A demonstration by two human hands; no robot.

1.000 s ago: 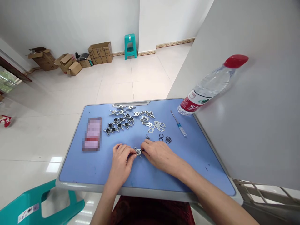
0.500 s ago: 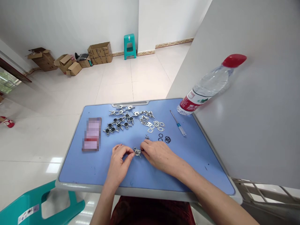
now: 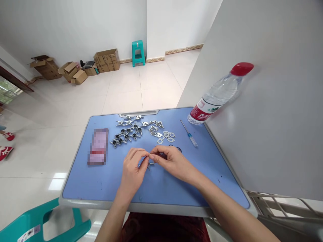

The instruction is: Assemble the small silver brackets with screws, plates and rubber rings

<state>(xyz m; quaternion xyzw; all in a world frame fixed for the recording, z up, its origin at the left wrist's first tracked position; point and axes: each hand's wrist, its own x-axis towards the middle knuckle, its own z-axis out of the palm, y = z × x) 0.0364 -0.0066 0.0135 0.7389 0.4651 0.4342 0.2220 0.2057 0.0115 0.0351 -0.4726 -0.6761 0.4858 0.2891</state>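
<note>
My left hand (image 3: 133, 166) and my right hand (image 3: 174, 163) meet fingertip to fingertip over the front middle of the table. Both are pinched closed; whatever lies between the fingertips is too small to make out. Just below them a small metal fitting with thin prongs (image 3: 150, 164) lies on the blue table top (image 3: 101, 185), partly hidden by my left fingers. Beyond my right hand are flat metal gasket plates (image 3: 171, 135) and black rubber rings (image 3: 179, 149), the rings partly covered by that hand. Farther left are several metal fittings with black round centres (image 3: 127, 136).
More bare metal fittings (image 3: 128, 121) lie at the back. A screwdriver (image 3: 190, 136) and a water bottle (image 3: 210, 99) are on the right, near a grey panel (image 3: 264, 127). A blurred phone-like rectangle (image 3: 98, 148) lies left. Green stools (image 3: 138, 53) and cardboard boxes (image 3: 107, 60) stand on the floor.
My hands have lifted off the metal fitting, leaving it on the table, and come together above it. Both are now pinched at the fingertips. The view has shifted slightly.
</note>
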